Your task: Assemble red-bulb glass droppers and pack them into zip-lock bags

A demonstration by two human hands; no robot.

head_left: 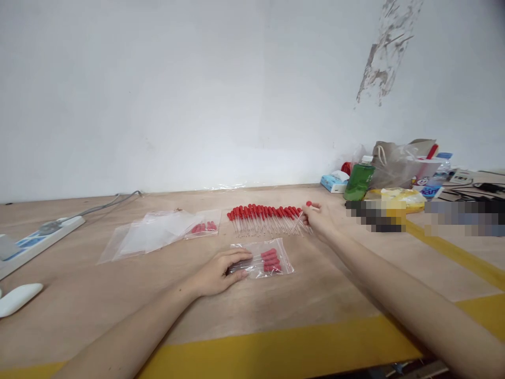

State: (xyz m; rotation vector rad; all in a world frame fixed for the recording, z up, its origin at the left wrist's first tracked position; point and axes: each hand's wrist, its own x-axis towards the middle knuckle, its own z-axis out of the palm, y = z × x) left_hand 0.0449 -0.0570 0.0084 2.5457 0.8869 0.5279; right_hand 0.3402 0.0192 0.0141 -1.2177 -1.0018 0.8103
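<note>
My left hand (221, 271) rests on the left end of a clear zip bag (286, 259), its fingers and thumb gripping the plastic. Inside that bag lie several droppers with red rubber bulbs (271, 260), bulbs to the right; my fingers partly cover their clear tubes. Further right, my right hand (317, 217) pinches a single dropper by its red bulb (309, 203), at the right end of a row of droppers (260, 213). The row lies side by side, bulbs toward the wall and thin tubes toward me.
Another bag with red-bulbed droppers (204, 227) lies behind left, beside overlapping flat clear bags (145, 235). A power strip (43, 239) and a white object (19, 300) sit at the left. A green bottle (360, 179), tissue pack (333, 182) and clutter stand back right.
</note>
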